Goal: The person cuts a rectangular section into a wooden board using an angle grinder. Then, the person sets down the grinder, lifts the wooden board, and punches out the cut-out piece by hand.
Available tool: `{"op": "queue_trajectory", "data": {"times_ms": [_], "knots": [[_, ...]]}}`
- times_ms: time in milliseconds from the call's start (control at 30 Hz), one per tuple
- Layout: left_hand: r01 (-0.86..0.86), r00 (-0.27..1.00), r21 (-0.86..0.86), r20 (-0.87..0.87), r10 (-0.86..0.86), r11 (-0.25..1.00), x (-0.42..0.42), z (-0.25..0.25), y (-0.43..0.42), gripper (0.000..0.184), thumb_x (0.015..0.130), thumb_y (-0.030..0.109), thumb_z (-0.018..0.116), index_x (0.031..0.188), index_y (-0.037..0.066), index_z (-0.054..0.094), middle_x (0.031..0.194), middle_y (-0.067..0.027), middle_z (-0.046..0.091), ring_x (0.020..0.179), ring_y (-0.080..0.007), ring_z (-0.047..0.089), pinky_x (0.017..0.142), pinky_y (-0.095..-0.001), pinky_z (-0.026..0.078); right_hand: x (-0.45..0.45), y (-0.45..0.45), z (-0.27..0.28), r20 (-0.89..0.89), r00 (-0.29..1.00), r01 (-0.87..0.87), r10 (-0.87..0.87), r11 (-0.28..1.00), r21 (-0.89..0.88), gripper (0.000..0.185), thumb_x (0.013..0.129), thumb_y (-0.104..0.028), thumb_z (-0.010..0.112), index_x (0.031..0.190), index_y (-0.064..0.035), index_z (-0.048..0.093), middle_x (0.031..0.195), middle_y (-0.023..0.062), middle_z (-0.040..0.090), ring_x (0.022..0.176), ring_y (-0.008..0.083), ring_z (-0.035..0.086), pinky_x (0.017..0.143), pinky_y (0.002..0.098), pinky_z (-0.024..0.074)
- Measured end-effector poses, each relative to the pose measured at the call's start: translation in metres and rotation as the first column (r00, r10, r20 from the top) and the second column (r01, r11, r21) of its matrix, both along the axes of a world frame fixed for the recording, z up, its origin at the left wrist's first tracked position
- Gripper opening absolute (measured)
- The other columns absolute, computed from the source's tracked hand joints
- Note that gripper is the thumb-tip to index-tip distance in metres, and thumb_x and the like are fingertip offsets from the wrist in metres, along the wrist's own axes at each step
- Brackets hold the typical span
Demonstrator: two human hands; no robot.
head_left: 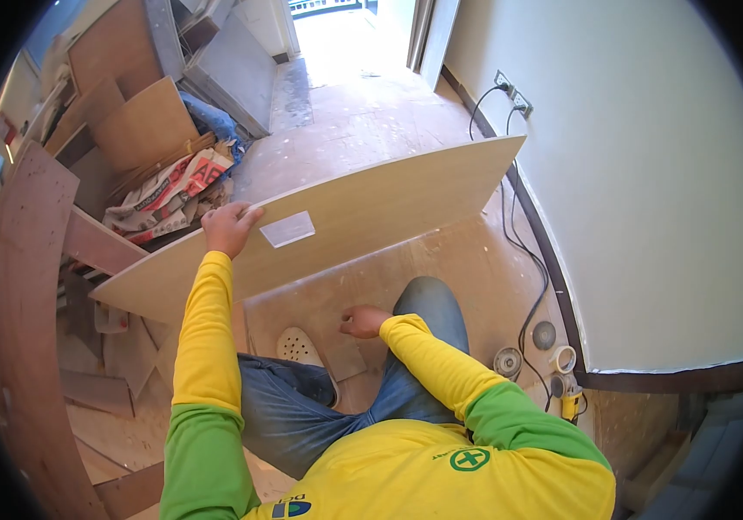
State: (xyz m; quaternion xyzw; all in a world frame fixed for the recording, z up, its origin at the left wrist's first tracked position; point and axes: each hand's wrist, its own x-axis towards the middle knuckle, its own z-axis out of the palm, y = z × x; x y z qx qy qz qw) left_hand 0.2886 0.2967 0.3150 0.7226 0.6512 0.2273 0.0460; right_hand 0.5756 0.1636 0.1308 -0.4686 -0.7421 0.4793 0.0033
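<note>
My left hand (pixel 228 229) is closed over the top edge of a long, thin wooden board (pixel 389 204), which stands on its long edge across the floor in front of me. A white rectangular label (pixel 287 229) is on the board's near face, just right of that hand. Between my knees, my right hand (pixel 364 321) hangs low with its fingers curled together. Anything inside those fingers is hidden. Below it, a small flat square piece (pixel 345 360) lies on the floor beside my light clog (pixel 299 347).
An angle grinder (pixel 569 400), a roll of tape (pixel 564 359) and discs (pixel 508 361) lie by the right wall. Black cords (pixel 519 247) run up to wall sockets (pixel 512 93). Leaning panels (pixel 142 126), printed sacks (pixel 168 192) and a curved reddish panel (pixel 29 303) crowd the left.
</note>
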Motion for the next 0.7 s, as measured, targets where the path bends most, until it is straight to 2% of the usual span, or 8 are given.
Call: {"op": "queue_trajectory", "data": {"times_ms": [67,133,167,233,367,433,667,700], "knots": [[-0.003,1.0,0.004,-0.003,0.003,1.0,0.002,0.0,-0.001,0.041,0.086,0.052,0.066,0.094,0.014,0.077,0.093,-0.0087,0.074,0.092,-0.0266,0.067,0.095,-0.0428,0.036,0.001,0.001,0.01,0.008,1.0,-0.004,0.004,1.0,-0.022,0.053,0.087,-0.043,0.059,0.122,-0.0034,0.066,0.122,0.0235,0.065,0.116,0.0398,0.06,0.1,0.0434,0.0456],[0.026,0.999,0.108,-0.021,-0.024,0.994,0.003,0.0,-0.003,0.039,0.086,0.05,0.068,0.09,0.013,0.077,0.082,-0.0081,0.073,0.082,-0.0262,0.068,0.088,-0.0401,0.041,0.002,0.001,0.012,0.014,1.0,-0.007,0.008,0.999,-0.044,0.054,0.087,-0.041,0.058,0.123,-0.0026,0.065,0.126,0.0235,0.063,0.118,0.0394,0.059,0.102,0.0434,0.045],[0.025,1.0,0.108,-0.022,-0.023,0.994,0.003,0.001,-0.004,0.039,0.086,0.05,0.068,0.09,0.013,0.077,0.082,-0.0081,0.073,0.082,-0.0262,0.068,0.088,-0.0401,0.041,0.002,0.001,0.013,0.011,1.0,-0.003,0.004,0.999,-0.045,0.054,0.087,-0.041,0.058,0.124,-0.0026,0.065,0.126,0.0233,0.063,0.119,0.0394,0.059,0.102,0.0434,0.0449],[-0.002,1.0,-0.032,-0.003,0.002,0.999,0.002,0.003,-0.004,0.039,0.086,0.051,0.067,0.096,0.014,0.076,0.096,-0.0089,0.074,0.096,-0.026,0.065,0.1,-0.0441,0.031,0.003,0.0,0.015,0.007,1.0,-0.001,0.002,0.999,-0.046,0.054,0.087,-0.041,0.058,0.124,-0.0026,0.065,0.126,0.023,0.064,0.119,0.0394,0.059,0.102,0.0434,0.0448],[-0.012,1.0,-0.034,-0.009,0.011,0.999,0.004,0.003,-0.006,0.04,0.086,0.051,0.066,0.097,0.014,0.076,0.098,-0.0091,0.074,0.097,-0.026,0.064,0.101,-0.0453,0.029,0.003,0.001,0.018,0.008,1.0,0.002,-0.001,0.999,-0.038,0.054,0.087,-0.042,0.058,0.123,-0.0026,0.066,0.125,0.0232,0.064,0.118,0.0395,0.059,0.102,0.0435,0.0448],[0.012,1.0,0.088,-0.024,-0.01,0.996,0.005,0.001,-0.008,0.035,0.087,0.048,0.067,0.091,0.015,0.077,0.085,-0.0059,0.073,0.088,-0.0238,0.066,0.095,-0.0405,0.035,0.002,0.0,0.015,0.005,1.0,0.002,-0.002,1.0,-0.031,0.054,0.087,-0.042,0.058,0.123,-0.0026,0.066,0.125,0.0233,0.064,0.118,0.0395,0.059,0.102,0.0435,0.0449],[0.01,1.0,0.038,-0.029,-0.009,0.999,0.004,0.003,-0.007,0.035,0.087,0.049,0.066,0.092,0.015,0.077,0.088,-0.0053,0.074,0.088,-0.024,0.065,0.097,-0.0409,0.033,0.0,0.002,0.013,-0.008,1.0,-0.011,0.011,0.999,-0.033,0.051,0.087,-0.042,0.059,0.119,-0.0021,0.068,0.122,0.0231,0.065,0.116,0.0394,0.06,0.101,0.0438,0.0454],[0.005,1.0,0.008,-0.024,-0.005,1.0,0.004,0.004,-0.007,0.038,0.087,0.051,0.065,0.094,0.015,0.076,0.091,-0.0065,0.074,0.092,-0.024,0.065,0.098,-0.0432,0.031,0.0,0.002,0.011,-0.006,1.0,-0.005,0.005,0.999,-0.038,0.051,0.087,-0.042,0.059,0.118,-0.0019,0.068,0.122,0.0231,0.065,0.115,0.0393,0.06,0.1,0.0438,0.0454]]}}
